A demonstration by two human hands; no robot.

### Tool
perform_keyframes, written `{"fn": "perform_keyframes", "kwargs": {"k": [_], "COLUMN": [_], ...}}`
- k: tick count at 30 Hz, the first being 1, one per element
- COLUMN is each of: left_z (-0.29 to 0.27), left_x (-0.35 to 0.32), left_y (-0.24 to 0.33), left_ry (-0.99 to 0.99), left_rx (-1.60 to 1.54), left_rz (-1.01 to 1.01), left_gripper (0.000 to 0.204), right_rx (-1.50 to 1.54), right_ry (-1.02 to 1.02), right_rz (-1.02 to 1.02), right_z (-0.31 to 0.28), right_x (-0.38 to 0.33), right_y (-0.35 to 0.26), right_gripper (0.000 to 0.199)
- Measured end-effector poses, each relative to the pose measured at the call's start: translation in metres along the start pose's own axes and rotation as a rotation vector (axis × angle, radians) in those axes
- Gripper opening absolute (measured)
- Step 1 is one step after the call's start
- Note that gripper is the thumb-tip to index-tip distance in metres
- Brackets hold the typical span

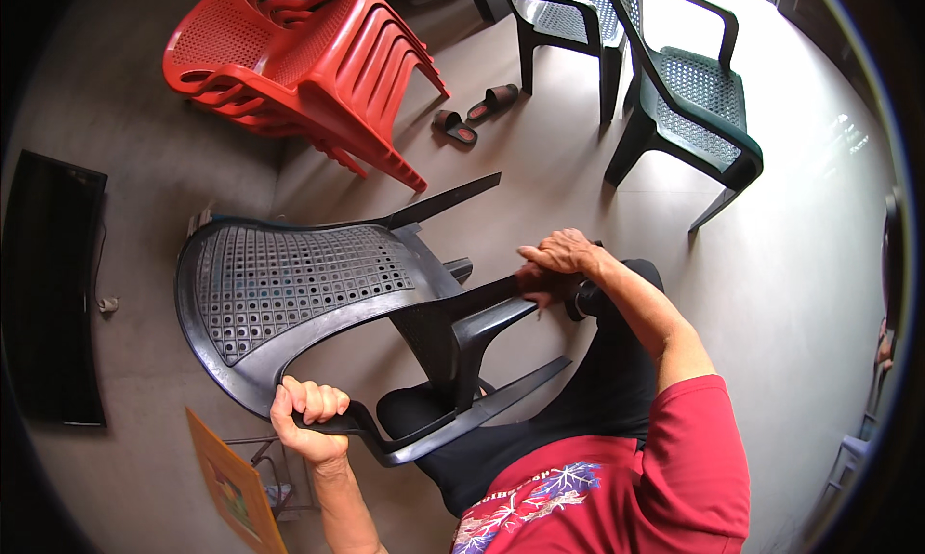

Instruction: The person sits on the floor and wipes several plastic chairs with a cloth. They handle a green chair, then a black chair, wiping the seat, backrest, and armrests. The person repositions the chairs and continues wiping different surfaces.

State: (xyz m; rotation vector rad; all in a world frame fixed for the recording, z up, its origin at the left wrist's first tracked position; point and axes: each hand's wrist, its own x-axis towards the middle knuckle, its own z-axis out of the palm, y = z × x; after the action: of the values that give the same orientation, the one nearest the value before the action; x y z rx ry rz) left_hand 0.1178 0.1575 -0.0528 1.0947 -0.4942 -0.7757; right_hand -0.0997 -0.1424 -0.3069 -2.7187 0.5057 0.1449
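A black plastic armchair (318,275) with a perforated backrest is tipped over in front of me, backrest toward the left and legs pointing right. My left hand (310,414) is closed around its near armrest, by the backrest. At the chair's right end, my right hand (564,253) is bent over a blurred brownish-red thing against the dark plastic. Motion smears that spot, so what lies under the fingers cannot be made out. The near armrest rests across my lap, close to my black trousers (597,361).
A stack of red plastic chairs (318,67) stands at the far left. Two dark green chairs (699,101) (568,19) are at the far right, with slippers (455,127) on the floor between. A black television (53,289) and an orange-edged board (231,487) are at left.
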Motion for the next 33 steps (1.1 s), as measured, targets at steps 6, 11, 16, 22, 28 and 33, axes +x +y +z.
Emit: {"fn": "perform_keyframes", "kwargs": {"k": [6, 11, 16, 22, 28, 33], "left_z": [0.018, 0.022, 0.015, 0.011, 0.012, 0.011], "left_x": [0.005, 0.006, 0.008, 0.007, 0.007, 0.010], "left_y": [-0.002, -0.001, -0.002, -0.001, -0.002, -0.002], "left_ry": [0.053, 0.028, 0.018, 0.024, -0.082, -0.073], "left_rx": [0.051, 0.055, 0.038, 0.028, 0.042, 0.012], "left_rz": [0.006, -0.010, -0.012, -0.016, -0.039, -0.032], "left_gripper": [0.034, 0.034, 0.035, 0.035, 0.032, 0.032], "right_rx": [0.952, 0.967, 0.624, 0.309, 0.392, 0.624], "right_ry": [-0.650, -0.443, 0.009, 0.963, 1.116, 0.914], "right_rz": [0.004, 0.222, 0.097, 0.115, 0.083, -0.216], "right_z": [0.014, -0.031, -0.032, -0.003, -0.015, -0.004], "right_x": [-0.004, 0.017, 0.024, 0.002, 0.002, -0.013], "right_y": [0.011, -0.053, -0.089, -0.134, -0.159, -0.171], "right_gripper": [0.036, 0.050, 0.054, 0.018, 0.020, 0.017]}}
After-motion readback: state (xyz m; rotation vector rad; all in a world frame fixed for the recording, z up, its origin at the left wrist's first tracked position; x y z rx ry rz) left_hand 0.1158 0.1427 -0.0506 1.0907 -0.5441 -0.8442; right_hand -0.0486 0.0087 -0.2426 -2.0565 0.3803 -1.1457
